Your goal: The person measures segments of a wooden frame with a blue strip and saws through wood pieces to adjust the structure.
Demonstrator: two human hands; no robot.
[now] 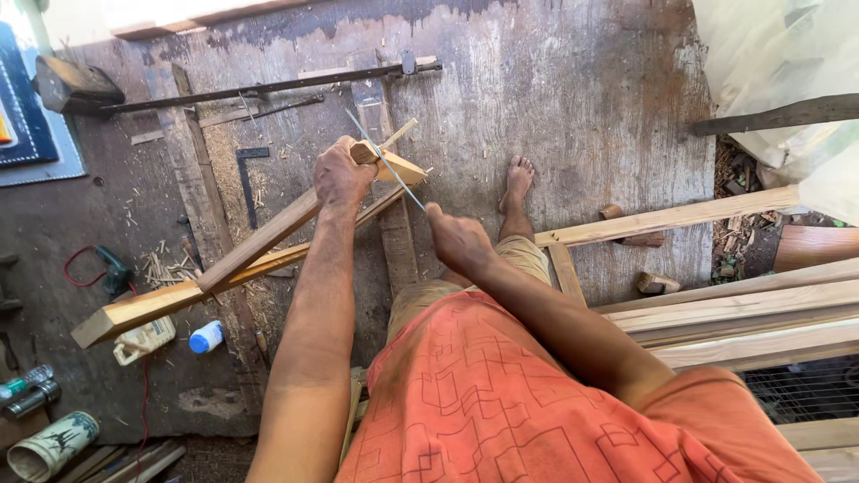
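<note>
My left hand (341,175) grips the upper end of a long brown wooden bar (259,243) that slants down to the left. Under it lies a paler wooden beam (170,300), its far end cut to a point near my left hand. My right hand (456,240) is closed on the handle end of a thin metal saw blade (385,161), which runs up and left across the wood's tip. My bare foot (518,183) rests on the grey worn floor behind.
A long metal bar clamp (259,89) and a steel square (246,183) lie on the floor beyond. A glue bottle (143,340), a blue-capped bottle (206,337), a tin can (49,444) and wood chips sit at left. Stacked timber (743,313) fills the right.
</note>
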